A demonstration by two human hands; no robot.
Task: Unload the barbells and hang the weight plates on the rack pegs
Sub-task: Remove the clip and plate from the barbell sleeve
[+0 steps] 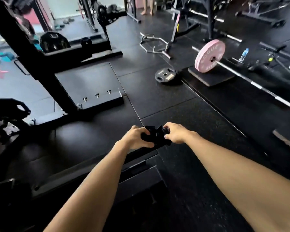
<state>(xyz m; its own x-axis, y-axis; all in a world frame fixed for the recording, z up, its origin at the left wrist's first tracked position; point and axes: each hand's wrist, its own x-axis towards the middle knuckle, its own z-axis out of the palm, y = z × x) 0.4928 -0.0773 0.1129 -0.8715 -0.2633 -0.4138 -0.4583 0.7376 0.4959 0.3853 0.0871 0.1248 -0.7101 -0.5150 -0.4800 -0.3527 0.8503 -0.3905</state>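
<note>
Both my hands hold a small black object [156, 135] in front of me, above the floor; it looks like a barbell collar, though its exact shape is hard to tell. My left hand [137, 138] grips its left side and my right hand [173, 133] pinches its right end. Further off at the right, a barbell [251, 81] lies on the floor with two pink plates [209, 55] on its near end, resting on a dark pad [213, 77]. A black plate [166, 75] lies flat on the floor just left of that pad.
A black rack upright [35, 62] stands at the left with black plates [54, 41] behind it and a sloped platform [89, 84] at its foot. A hex bar [155, 45] lies further back. A water bottle [244, 54] stands right of the barbell. A person's legs [147, 5] show at the top.
</note>
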